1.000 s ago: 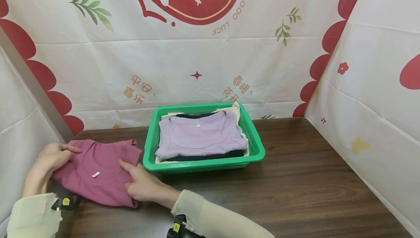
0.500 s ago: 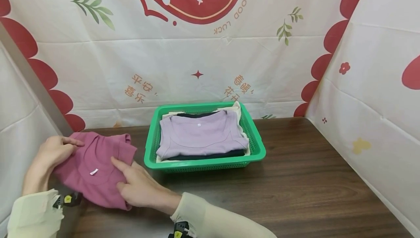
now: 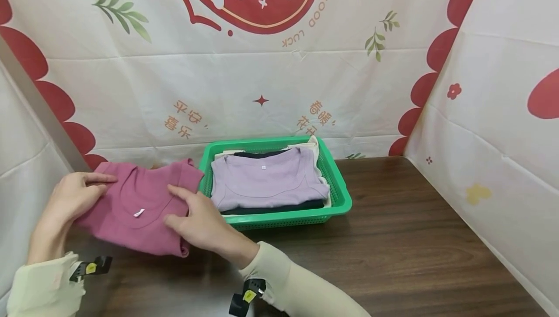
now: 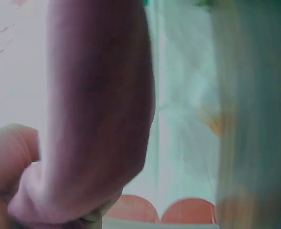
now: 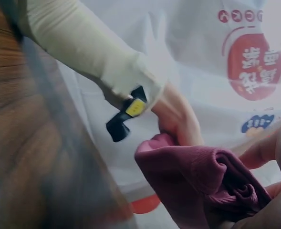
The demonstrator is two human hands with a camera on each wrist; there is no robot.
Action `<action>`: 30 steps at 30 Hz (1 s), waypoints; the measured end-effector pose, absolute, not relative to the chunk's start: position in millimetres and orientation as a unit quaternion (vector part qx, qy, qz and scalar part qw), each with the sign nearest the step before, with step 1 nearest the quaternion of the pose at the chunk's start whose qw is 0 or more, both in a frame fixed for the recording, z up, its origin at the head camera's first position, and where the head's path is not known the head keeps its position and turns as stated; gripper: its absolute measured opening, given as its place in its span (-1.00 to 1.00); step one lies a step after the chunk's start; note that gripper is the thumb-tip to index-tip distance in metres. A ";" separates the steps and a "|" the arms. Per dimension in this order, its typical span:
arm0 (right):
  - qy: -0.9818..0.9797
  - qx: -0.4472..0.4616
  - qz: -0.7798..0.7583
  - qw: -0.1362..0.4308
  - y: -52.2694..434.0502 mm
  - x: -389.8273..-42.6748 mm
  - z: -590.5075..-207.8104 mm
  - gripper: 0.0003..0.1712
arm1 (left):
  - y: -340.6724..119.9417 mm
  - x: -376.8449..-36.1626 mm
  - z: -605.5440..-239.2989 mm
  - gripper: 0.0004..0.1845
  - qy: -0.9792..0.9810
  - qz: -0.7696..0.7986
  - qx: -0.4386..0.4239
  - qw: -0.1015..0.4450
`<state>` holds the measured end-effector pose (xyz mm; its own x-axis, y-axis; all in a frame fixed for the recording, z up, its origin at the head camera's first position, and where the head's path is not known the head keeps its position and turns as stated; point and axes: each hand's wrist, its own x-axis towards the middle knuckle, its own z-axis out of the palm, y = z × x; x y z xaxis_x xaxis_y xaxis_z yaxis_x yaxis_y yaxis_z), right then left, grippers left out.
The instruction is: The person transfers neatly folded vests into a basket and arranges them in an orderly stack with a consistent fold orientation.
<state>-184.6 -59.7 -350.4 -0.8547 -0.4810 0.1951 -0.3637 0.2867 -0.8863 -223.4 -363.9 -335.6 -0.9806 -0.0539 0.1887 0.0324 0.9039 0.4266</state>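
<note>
A folded magenta shirt (image 3: 139, 205) with a small white neck label is held off the table at the left. My left hand (image 3: 80, 191) grips its left edge, thumb on top. My right hand (image 3: 192, 212) grips its right side, fingers on top and thumb at the front fold. The shirt's right corner overlaps the left rim of a green basket (image 3: 284, 219). The left wrist view is blurred; it shows the magenta shirt (image 4: 97, 119) beside my left hand (image 4: 6, 157). In the right wrist view the bunched shirt (image 5: 197, 181) hangs below my left hand (image 5: 178, 117).
In the basket lies a folded lilac shirt (image 3: 266, 178) on top of dark and cream garments. The dark wooden table (image 3: 393, 239) stretches to the right. Printed cloth walls (image 3: 262, 79) close in the back and both sides.
Both hands have lifted the magenta shirt and carried it up and to the right. Its right corner now overlaps the basket's left rim.
</note>
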 end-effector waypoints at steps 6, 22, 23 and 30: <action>0.789 -0.230 -0.567 0.049 -43.7 -197.7 -339.3 -0.37 | -349.7 -221.6 -328.1 -0.63 -0.962 -0.243 -0.013 0.125; 0.756 -0.255 -0.598 0.082 13.3 -242.8 -325.1 -0.28 | -315.2 -222.1 -320.3 -0.56 -0.946 -0.291 -0.046 0.136; 0.756 -0.259 -0.596 0.082 17.0 -245.3 -324.7 -0.27 | -313.2 -222.3 -320.0 -0.54 -0.945 -0.294 -0.049 0.134; 0.755 -0.246 -0.597 0.110 40.0 -257.3 -322.5 -0.29 | -299.0 -223.9 -321.8 -0.42 -0.938 -0.315 -0.072 0.126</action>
<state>-257.3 40.0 -322.5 -0.8544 -0.5035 0.1282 -0.2408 0.1650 -0.9565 -223.9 -299.0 -321.8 -0.9578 0.0548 0.2820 0.2138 0.7918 0.5721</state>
